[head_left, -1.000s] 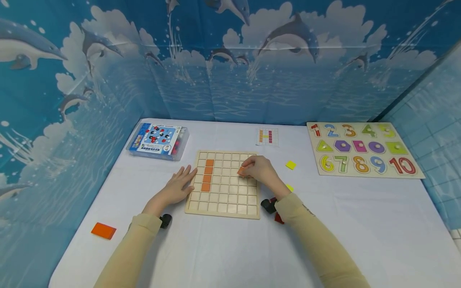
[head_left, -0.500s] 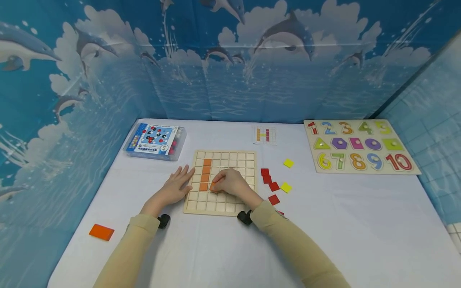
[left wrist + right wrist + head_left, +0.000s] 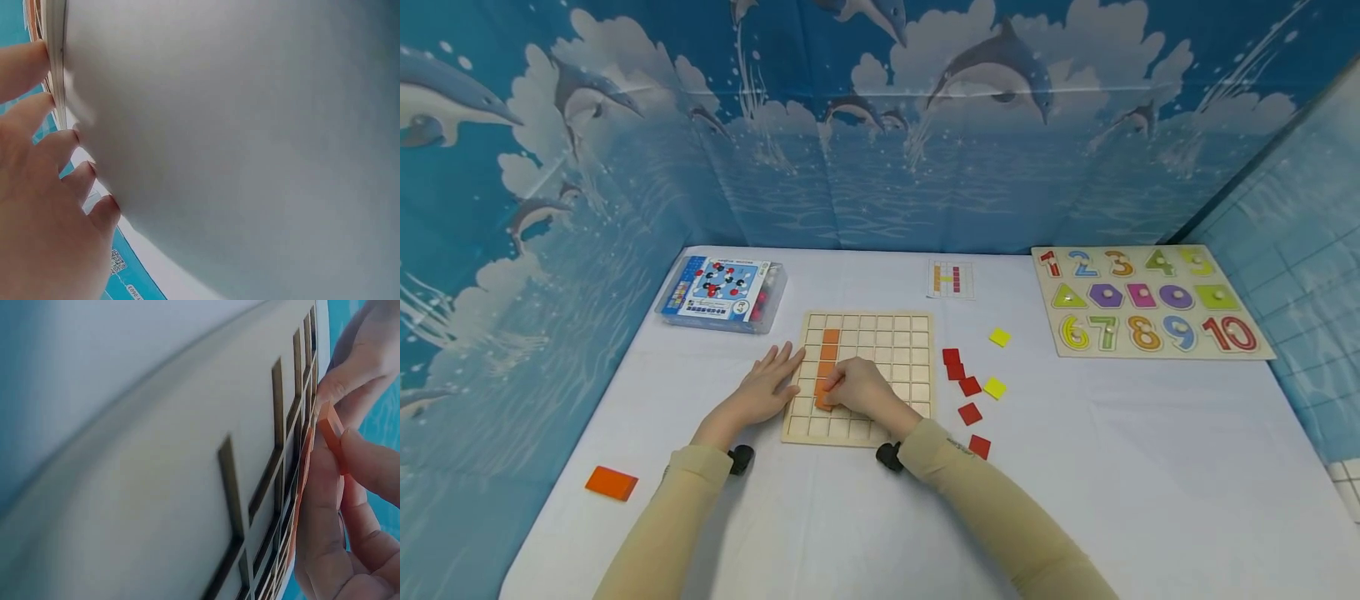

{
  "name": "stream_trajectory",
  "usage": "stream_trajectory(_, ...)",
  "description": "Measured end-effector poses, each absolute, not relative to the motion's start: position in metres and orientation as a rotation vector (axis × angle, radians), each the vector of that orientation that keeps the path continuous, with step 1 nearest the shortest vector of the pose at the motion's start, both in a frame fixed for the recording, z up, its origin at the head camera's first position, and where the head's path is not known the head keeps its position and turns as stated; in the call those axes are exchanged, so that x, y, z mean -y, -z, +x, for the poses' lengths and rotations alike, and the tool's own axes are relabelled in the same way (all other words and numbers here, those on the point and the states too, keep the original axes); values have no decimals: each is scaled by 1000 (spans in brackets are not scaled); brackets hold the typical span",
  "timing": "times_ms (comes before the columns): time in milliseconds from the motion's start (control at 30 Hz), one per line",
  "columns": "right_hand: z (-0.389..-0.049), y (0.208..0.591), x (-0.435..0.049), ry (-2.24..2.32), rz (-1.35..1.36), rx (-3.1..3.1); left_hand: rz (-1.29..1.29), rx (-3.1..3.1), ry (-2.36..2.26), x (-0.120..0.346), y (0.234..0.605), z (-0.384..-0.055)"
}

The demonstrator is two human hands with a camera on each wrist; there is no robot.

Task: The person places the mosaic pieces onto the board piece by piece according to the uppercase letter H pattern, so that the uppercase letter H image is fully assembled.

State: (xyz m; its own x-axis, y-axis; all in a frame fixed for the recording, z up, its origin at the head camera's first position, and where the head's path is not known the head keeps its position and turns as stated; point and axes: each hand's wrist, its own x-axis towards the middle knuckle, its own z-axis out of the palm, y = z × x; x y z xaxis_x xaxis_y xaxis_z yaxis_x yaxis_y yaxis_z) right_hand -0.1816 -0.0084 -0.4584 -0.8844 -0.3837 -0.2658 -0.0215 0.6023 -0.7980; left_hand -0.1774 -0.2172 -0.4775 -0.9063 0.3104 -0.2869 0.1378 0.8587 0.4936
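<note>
A wooden grid board (image 3: 895, 358) lies flat on the white table, with a column of orange square tiles (image 3: 830, 350) in its left part. My right hand (image 3: 863, 388) pinches another orange tile (image 3: 334, 434) between thumb and finger, tilted, at the lower end of that column. Its fingers partly cover the tile in the head view. The left hand (image 3: 762, 393) rests palm down with spread fingers, thumb and fingertips at the board's left edge. In the left wrist view its fingers touch the board's side (image 3: 56, 62).
Several red tiles (image 3: 970, 386) and two yellow tiles (image 3: 999, 337) lie right of the board. Behind it is a pattern card (image 3: 951, 280). A plastic box (image 3: 722, 290) stands back left, a number puzzle (image 3: 1153, 304) back right. An orange block-like piece (image 3: 612, 483) lies front left.
My right hand has carried the orange tile from the board's right side leftward to the lower end of the orange column. The left hand has stayed at the board's edge.
</note>
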Motion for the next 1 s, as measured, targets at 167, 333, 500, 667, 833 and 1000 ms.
stream_trajectory(167, -181, 459, 14, 1169, -330, -2422, 338, -2674, -670, 217, 479, -179)
stream_trajectory(333, -180, 461, 17, 1141, -357, -2434, 351, -2679, -674, 218, 480, -179)
stream_trajectory(500, -179, 462, 20, 1079, -376, -2487, 354, -2677, -667, 218, 482, -179)
stream_trajectory(667, -177, 461, 22, 1063, -370, -2496, 360, -2693, -669, 218, 481, -179)
stream_trajectory(833, -177, 461, 23, 1025, -384, -2518, 360, -2694, -674, 218, 479, -178)
stream_trajectory(1000, -175, 462, 24, 994, -409, -2552, 353, -2687, -675, 218, 480, -177)
